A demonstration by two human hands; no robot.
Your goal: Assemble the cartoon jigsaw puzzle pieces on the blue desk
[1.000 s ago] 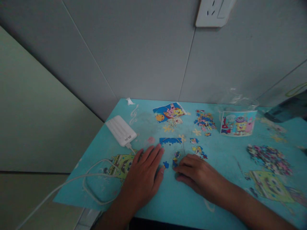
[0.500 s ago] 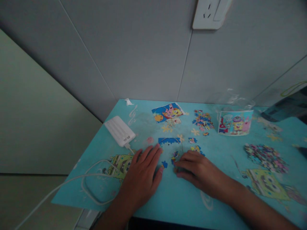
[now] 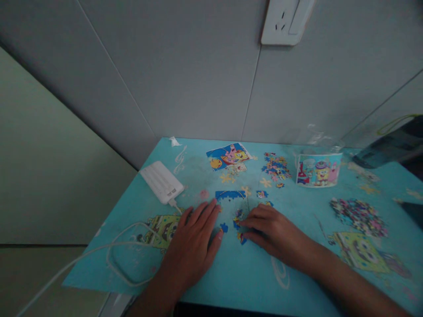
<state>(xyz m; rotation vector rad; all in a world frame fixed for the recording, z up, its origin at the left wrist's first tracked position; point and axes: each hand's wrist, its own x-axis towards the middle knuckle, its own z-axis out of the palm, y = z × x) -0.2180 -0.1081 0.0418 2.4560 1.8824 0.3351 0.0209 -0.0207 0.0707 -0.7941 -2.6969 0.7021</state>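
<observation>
My left hand (image 3: 193,240) lies flat on the turquoise cartoon table mat (image 3: 238,273), fingers stretched out and together, holding nothing. A single blue puzzle piece (image 3: 224,227) sits just off its thumb. My right hand (image 3: 272,233) rests beside it with fingers curled, its fingertips pressed on a small cluster of joined puzzle pieces (image 3: 238,218). A joined blue strip of puzzle (image 3: 230,195) lies just beyond both hands.
A white power bank (image 3: 161,182) with a cable (image 3: 112,259) lies at the left. A reference picture (image 3: 227,156), loose piece piles (image 3: 276,166) (image 3: 358,211), a printed clear container (image 3: 317,169) and a dark object (image 3: 386,147) sit further back and right. A wall socket (image 3: 286,20) hangs above.
The view has shifted slightly, so the whole scene sits a little further left. My right hand's fingertips have edged left onto the small cluster of pieces. My left hand stays flat.
</observation>
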